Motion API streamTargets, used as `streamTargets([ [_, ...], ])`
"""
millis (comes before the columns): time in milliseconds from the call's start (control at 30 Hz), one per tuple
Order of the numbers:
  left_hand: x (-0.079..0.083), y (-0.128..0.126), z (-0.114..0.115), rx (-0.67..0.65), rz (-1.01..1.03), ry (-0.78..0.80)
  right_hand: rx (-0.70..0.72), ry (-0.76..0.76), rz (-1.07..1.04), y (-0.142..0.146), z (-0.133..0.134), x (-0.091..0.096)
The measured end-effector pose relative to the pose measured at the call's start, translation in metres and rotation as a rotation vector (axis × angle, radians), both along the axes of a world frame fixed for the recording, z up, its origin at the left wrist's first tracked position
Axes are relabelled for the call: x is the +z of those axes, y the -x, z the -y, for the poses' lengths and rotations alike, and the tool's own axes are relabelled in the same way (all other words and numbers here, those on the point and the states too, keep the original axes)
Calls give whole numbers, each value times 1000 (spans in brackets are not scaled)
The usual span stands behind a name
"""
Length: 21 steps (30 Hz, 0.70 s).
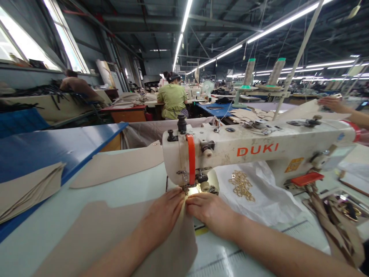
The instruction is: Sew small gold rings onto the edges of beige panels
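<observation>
A large beige fabric panel (112, 234) lies across the sewing machine's table, reaching under its presser foot. My left hand (163, 211) rests flat on this panel, fingers stretched toward the lit needle area. Just right of the needle, my right hand (211, 209) is closed at the panel's edge, with its fingers bent and pressed together; the fingertips of both hands almost meet. Above them stands the white sewing machine (256, 144) marked DUKI, with an orange strip on its head. Exactly what lies beneath the fingertips is hidden.
Another beige piece (121, 165) lies behind. Gold metal rings (241, 184) rest on a white sheet (265, 204) under the machine arm. Stacked panels (29, 188) lie on a blue table (86, 140) at left. Brown straps (337, 227) hang right. A co-worker's hand (331, 103) holds fabric.
</observation>
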<state>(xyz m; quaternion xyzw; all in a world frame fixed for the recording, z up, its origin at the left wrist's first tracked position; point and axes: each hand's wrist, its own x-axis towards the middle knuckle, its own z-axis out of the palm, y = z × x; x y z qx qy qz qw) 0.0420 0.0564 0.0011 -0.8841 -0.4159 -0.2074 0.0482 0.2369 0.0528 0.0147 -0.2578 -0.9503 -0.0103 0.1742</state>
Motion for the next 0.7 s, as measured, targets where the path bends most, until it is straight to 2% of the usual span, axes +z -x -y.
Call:
streamTargets([
  [133,2,-3,-3,-20,21,-9,2,-17,6,-1,-3,-1],
  [233,3,0,5,-20,32,-14,24,-31,20,-1,2,-2],
  [367,1,13,38,-27,46,-8,117,-17,-26,7,20,-5],
  [467,2,20,62,44,24,24,195,-57,-60,13,31,-9],
  [567,10,22,76,127,40,57,231,-97,-78,16,36,-9],
  [633,13,26,86,184,59,19,230,-108,-86,16,36,-9],
  [700,9,35,101,156,26,-92,223,-105,-99,15,36,-8],
])
